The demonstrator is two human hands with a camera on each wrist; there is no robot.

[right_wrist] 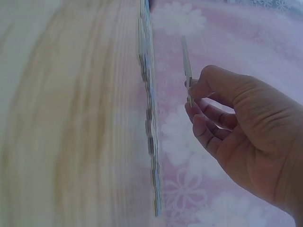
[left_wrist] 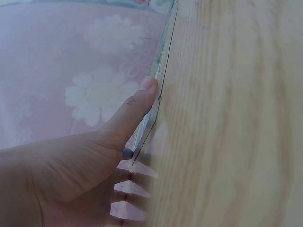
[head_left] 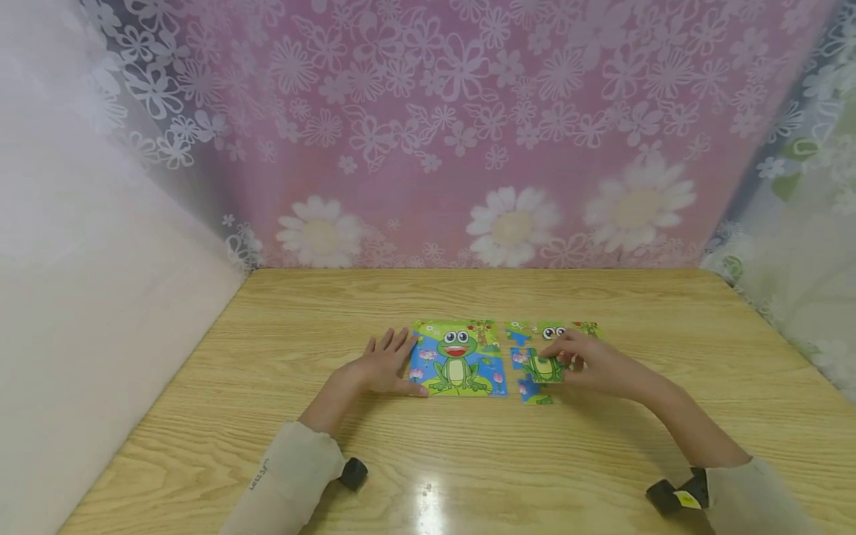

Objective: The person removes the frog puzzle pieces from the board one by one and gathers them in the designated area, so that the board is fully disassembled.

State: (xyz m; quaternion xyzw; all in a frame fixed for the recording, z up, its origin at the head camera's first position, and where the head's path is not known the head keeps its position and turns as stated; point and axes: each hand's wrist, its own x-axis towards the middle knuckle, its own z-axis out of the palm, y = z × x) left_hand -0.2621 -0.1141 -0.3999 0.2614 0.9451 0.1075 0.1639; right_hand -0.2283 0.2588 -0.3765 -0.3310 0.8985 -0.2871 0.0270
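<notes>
My right hand point(head_left: 605, 365) pinches a puzzle piece point(head_left: 547, 371) printed with the frog's belly, between thumb and fingers. Seen edge-on in the right wrist view, that puzzle piece point(right_wrist: 186, 59) is raised off the table above the other pieces. Around it lie a frog-eyes piece point(head_left: 552, 331), a blue-and-green corner piece point(head_left: 516, 334) and a lower corner piece point(head_left: 534, 394). To their left is a square frog picture board point(head_left: 458, 364). My left hand point(head_left: 386, 365) rests at the board's left side, fingers spread, its thumb on the lower-left edge.
The pieces lie just right of the picture board on a light wood-grain table point(head_left: 428, 438). A pink flowered curtain point(head_left: 428, 148) hangs along the far edge, with pale cloth on both sides. Dark wrist cameras point(head_left: 354, 474) are strapped over the beige sleeves.
</notes>
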